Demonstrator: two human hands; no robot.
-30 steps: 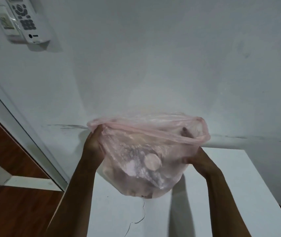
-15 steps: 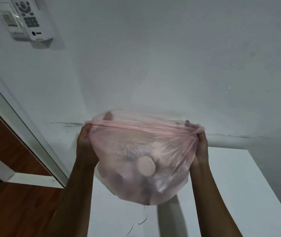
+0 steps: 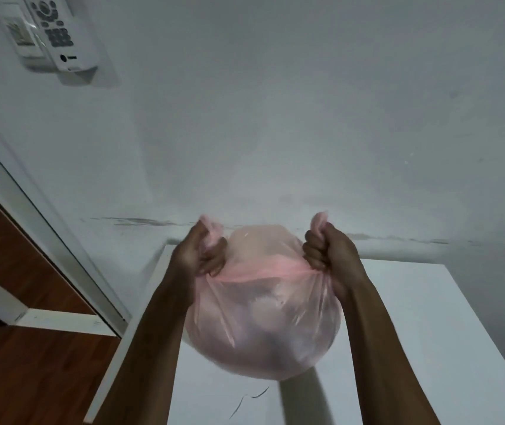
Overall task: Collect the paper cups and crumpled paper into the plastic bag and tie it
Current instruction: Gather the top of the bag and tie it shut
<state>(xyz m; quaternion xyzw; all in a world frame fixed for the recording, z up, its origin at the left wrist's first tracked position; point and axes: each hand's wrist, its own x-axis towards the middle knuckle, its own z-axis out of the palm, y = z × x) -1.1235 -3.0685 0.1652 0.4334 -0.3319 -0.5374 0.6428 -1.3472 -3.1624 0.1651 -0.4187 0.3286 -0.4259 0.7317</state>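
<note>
A translucent pink plastic bag hangs in the air above the white table, bulging round with pale shapes of cups and paper dimly visible inside. My left hand grips the bunched left corner of the bag's mouth, a tuft of plastic sticking up above the fist. My right hand grips the bunched right corner the same way. The rim is pulled taut between the two fists, and the mouth is drawn nearly closed.
A white wall rises right behind the table. A white remote control sits in a wall holder at the upper left. A white door frame and wooden floor lie to the left. Thin dark scratches mark the table.
Both hands have gathered the bag's open rim into bunched corners and closed into fists on them. The mouth went from wide open to pulled taut. The view tilted down slightly.
</note>
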